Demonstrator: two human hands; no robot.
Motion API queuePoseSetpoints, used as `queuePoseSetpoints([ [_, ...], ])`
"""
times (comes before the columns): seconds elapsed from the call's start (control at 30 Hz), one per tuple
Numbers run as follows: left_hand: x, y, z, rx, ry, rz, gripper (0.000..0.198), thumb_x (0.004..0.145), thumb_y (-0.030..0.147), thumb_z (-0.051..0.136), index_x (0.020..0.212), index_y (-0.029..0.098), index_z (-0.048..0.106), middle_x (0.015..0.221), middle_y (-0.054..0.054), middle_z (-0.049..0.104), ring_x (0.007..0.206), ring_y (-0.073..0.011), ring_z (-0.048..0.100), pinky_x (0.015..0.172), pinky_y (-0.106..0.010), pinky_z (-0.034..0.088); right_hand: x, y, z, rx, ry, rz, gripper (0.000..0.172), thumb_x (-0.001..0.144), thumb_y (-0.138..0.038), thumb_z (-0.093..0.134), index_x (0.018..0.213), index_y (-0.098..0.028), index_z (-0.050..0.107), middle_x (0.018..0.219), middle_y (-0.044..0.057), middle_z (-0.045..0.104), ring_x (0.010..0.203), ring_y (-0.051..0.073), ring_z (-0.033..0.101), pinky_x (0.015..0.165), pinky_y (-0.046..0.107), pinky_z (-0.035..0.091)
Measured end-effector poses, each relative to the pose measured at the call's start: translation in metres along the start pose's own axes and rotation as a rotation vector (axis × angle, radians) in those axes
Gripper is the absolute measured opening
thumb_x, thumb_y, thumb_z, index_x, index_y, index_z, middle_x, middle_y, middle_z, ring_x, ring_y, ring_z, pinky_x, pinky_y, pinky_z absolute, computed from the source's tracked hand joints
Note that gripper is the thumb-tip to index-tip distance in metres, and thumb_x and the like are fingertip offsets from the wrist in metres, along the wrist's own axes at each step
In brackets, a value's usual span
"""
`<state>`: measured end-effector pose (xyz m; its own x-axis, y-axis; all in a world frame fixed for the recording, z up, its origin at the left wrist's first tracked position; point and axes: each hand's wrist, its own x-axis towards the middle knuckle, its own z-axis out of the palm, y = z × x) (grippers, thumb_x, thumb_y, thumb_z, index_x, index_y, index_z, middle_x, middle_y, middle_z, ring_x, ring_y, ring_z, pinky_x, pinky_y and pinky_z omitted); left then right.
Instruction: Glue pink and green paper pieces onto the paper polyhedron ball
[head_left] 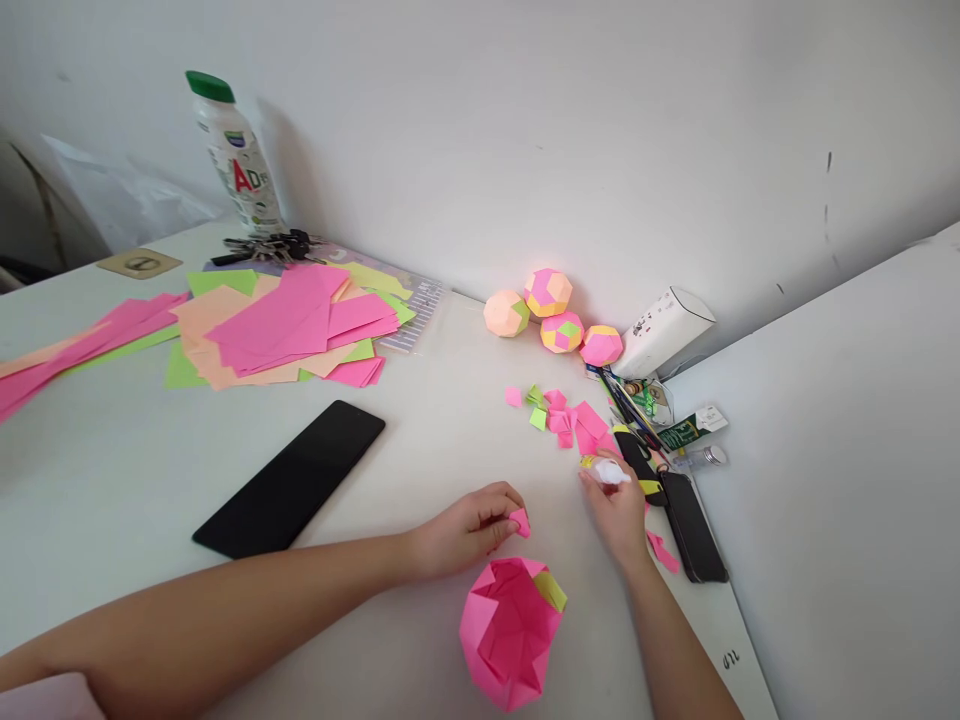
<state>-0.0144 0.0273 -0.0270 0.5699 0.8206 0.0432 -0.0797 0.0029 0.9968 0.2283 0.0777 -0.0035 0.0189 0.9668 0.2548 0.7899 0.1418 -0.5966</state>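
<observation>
My left hand (469,528) rests on the white table (420,440) with its fingers pinched on a small folded pink paper piece (520,521). My right hand (619,505) is closed around a white glue stick (606,471) with a yellow band, its tip pointing left. Just in front of me stands an open pink paper ball shell (510,630) with one yellow-green flap. A scatter of small pink and green folded pieces (562,415) lies beyond both hands.
Several finished paper balls (551,315) sit by the wall beside a white box (664,330). Coloured paper sheets (285,325), keys and a bottle (232,150) lie at the back left. A black phone (292,478) lies left; another phone (694,525) and pens lie right.
</observation>
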Motion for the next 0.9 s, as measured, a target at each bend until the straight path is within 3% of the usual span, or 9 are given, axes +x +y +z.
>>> queuePoseSetpoints([
  [0.1, 0.0, 0.001, -0.001, -0.048, 0.001, -0.01, 0.029, 0.091, 0.04, 0.046, 0.089, 0.016, 0.062, 0.104, -0.004, 0.048, 0.062, -0.0065, 0.044, 0.059, -0.022, 0.04, 0.004, -0.018, -0.012, 0.049, -0.061, -0.206, 0.03, 0.081, -0.039, 0.059, 0.102, -0.017, 0.058, 0.104, 0.011, 0.059, 0.1, 0.027, 0.057, 0.089, 0.043, 0.046],
  [0.2, 0.001, 0.0, -0.001, -0.111, 0.016, -0.019, 0.031, 0.089, 0.044, 0.048, 0.088, 0.016, 0.062, 0.102, -0.004, 0.047, 0.059, -0.0052, 0.043, 0.057, -0.022, 0.04, 0.012, -0.048, -0.03, 0.029, -0.135, -0.368, 0.032, 0.082, -0.034, 0.06, 0.111, -0.02, 0.059, 0.104, 0.01, 0.055, 0.101, 0.026, 0.056, 0.083, 0.04, 0.049],
  [0.27, 0.002, -0.002, -0.001, -0.148, 0.052, -0.025, 0.032, 0.088, 0.046, 0.05, 0.087, 0.016, 0.063, 0.101, -0.003, 0.047, 0.06, -0.0055, 0.044, 0.057, -0.023, 0.041, 0.017, -0.068, -0.042, 0.015, -0.135, -0.423, 0.035, 0.084, -0.032, 0.061, 0.117, -0.022, 0.058, 0.106, 0.01, 0.056, 0.101, 0.026, 0.056, 0.077, 0.037, 0.051],
  [0.33, 0.003, -0.004, -0.001, -0.183, 0.094, -0.039, 0.032, 0.087, 0.047, 0.051, 0.087, 0.017, 0.064, 0.101, -0.003, 0.047, 0.06, -0.0057, 0.045, 0.058, -0.023, 0.043, 0.019, -0.084, -0.052, 0.07, -0.145, -0.451, 0.034, 0.081, -0.033, 0.066, 0.114, -0.026, 0.061, 0.108, 0.008, 0.06, 0.101, 0.026, 0.058, 0.08, 0.037, 0.05],
  [0.47, 0.005, -0.004, -0.003, -0.233, 0.14, -0.046, 0.033, 0.086, 0.047, 0.053, 0.084, 0.017, 0.064, 0.098, -0.002, 0.047, 0.059, -0.0057, 0.045, 0.059, -0.024, 0.045, 0.013, -0.092, -0.061, 0.184, -0.195, -0.387, 0.028, 0.079, -0.035, 0.068, 0.105, -0.026, 0.06, 0.097, 0.005, 0.064, 0.083, 0.021, 0.061, 0.064, 0.029, 0.051],
  [0.6, 0.004, 0.0, -0.005, -0.236, 0.13, -0.07, 0.032, 0.086, 0.046, 0.053, 0.084, 0.017, 0.065, 0.095, -0.002, 0.048, 0.06, -0.0061, 0.045, 0.059, -0.024, 0.045, 0.006, -0.086, -0.057, 0.214, -0.264, -0.284, 0.024, 0.077, -0.038, 0.068, 0.092, -0.024, 0.057, 0.078, 0.0, 0.059, 0.058, 0.014, 0.053, 0.047, 0.022, 0.044],
  [0.8, 0.001, 0.004, -0.005, -0.191, 0.102, -0.076, 0.032, 0.087, 0.044, 0.051, 0.086, 0.017, 0.067, 0.093, -0.001, 0.047, 0.062, -0.0066, 0.045, 0.059, -0.023, 0.045, 0.008, -0.081, -0.039, 0.269, -0.349, -0.161, 0.029, 0.077, -0.043, 0.067, 0.092, -0.022, 0.053, 0.078, 0.0, 0.056, 0.055, 0.013, 0.051, 0.042, 0.021, 0.04],
  [0.9, 0.001, 0.003, -0.005, -0.188, 0.099, -0.074, 0.032, 0.087, 0.045, 0.051, 0.086, 0.017, 0.066, 0.092, -0.001, 0.047, 0.061, -0.0065, 0.045, 0.059, -0.022, 0.045, 0.007, -0.08, -0.033, 0.294, -0.329, -0.158, 0.028, 0.077, -0.042, 0.067, 0.091, -0.023, 0.052, 0.077, 0.0, 0.055, 0.056, 0.013, 0.051, 0.043, 0.021, 0.04],
])
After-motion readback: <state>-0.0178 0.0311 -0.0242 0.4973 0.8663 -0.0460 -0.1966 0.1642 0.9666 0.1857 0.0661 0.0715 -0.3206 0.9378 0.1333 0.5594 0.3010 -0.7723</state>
